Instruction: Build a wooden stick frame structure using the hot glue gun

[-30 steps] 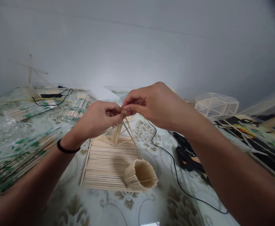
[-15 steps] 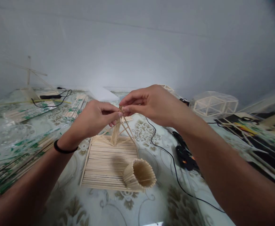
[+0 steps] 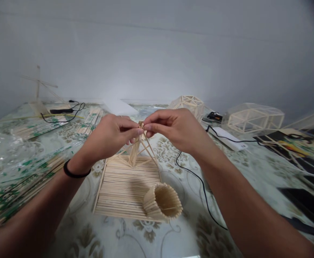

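A frame of thin wooden sticks (image 3: 134, 152) rises from the back of a flat base of sticks laid side by side (image 3: 124, 188), with slanting sticks on its sides. My left hand (image 3: 111, 134) pinches the frame's top between thumb and fingers. Meeting it from the other side, my right hand (image 3: 175, 129) has thumb and forefinger pressed together at the same tip; whatever is between them is too small to make out. A round cup of upright sticks (image 3: 163, 201) leans at the base's front right corner.
Bundled sticks in green-printed wrappers (image 3: 19, 190) and crumpled clear plastic (image 3: 8, 143) lie at left. Behind are a white sheet (image 3: 120, 106) and stick-framed models (image 3: 189, 102). A black cord (image 3: 200, 179) runs along the right, with dark flat pieces (image 3: 304, 204) beyond.
My right hand has come down slightly, its fingertips closer together at the frame's top. My left hand keeps its pinch. The whole view has shifted a little, showing more on the right.
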A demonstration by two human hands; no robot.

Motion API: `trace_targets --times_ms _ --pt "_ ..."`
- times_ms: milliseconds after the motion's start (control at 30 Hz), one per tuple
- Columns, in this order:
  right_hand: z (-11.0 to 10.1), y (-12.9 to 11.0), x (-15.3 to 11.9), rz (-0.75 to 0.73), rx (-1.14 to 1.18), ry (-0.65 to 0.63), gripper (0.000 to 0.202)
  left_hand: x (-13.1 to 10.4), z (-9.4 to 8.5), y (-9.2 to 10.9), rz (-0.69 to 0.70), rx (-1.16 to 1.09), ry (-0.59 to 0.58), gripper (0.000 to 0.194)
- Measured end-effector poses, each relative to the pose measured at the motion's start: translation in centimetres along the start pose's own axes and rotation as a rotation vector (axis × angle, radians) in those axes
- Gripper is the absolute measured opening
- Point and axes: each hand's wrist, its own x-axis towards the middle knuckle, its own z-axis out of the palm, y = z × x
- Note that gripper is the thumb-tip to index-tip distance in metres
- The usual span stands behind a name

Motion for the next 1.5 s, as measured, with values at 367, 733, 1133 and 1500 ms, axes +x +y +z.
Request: trace_targets --times_ms 367,733,1133,1500 --pt "-0.1 0.1 0.0 -0.032 -0.085 0.033 0.008 0.1 -0.2 -0.1 0.018 0.049 -0.014 0.034" --pt "-0.4 -1.1 -0.1 -0.045 -0.114 -0.006 0.011 0.3 -0.2 -0.2 -0.01 0.058 -0.006 0.031" --pt "0.1 -1.8 0.2 -0.054 -0.227 -0.03 0.009 0.0 -0.2 0.3 -0.049 0.009 -0.024 0.031" --pt "-3.4 -0.6 -3.8 0.068 -0.262 0.133 0.016 0.3 -0.2 0.0 -0.105 0.012 -0.02 0.014"
